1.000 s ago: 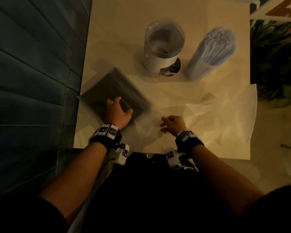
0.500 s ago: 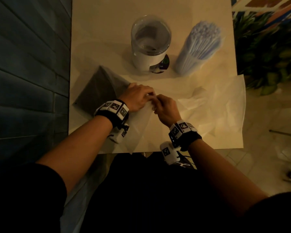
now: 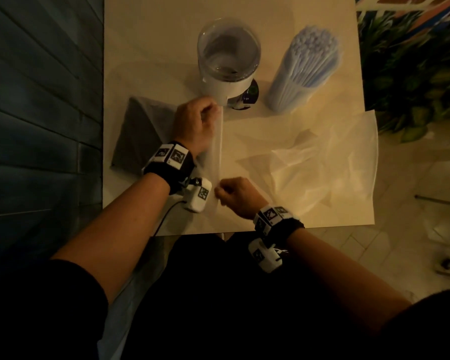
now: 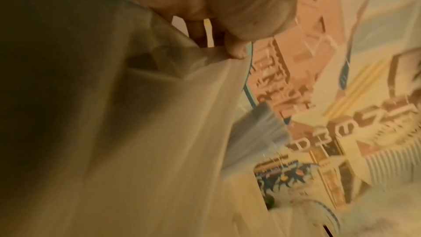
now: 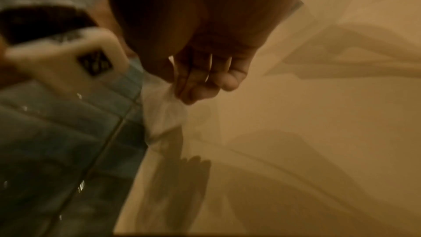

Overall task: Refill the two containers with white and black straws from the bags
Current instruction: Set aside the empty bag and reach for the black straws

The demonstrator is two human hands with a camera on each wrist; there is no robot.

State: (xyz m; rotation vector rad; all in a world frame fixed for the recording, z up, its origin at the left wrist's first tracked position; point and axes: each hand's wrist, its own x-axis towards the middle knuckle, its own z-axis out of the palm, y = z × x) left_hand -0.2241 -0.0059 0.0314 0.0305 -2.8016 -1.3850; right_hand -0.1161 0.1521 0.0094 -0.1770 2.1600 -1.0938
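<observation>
A clear plastic bag of black straws [image 3: 138, 136] lies at the table's left side. My left hand [image 3: 195, 120] pinches the far end of the bag's open mouth [image 4: 218, 71]. My right hand [image 3: 231, 193] pinches the near end of the same edge [image 5: 168, 100], and the plastic stretches taut between the two hands. Behind them stands a clear round container [image 3: 227, 61] with a white band, holding no straws that I can see. To its right a second container is packed with white straws [image 3: 307, 63].
An empty crumpled clear bag [image 3: 322, 162] lies over the table's right half and overhangs the edge. The table [image 3: 151, 35] ends just before my lap. A dark plank wall runs along the left, and plants [image 3: 411, 74] stand at the far right.
My hands met at the bag's mouth half a second ago. They have since pulled apart, the left going away from me and the right coming toward me, drawing the bag's edge taut.
</observation>
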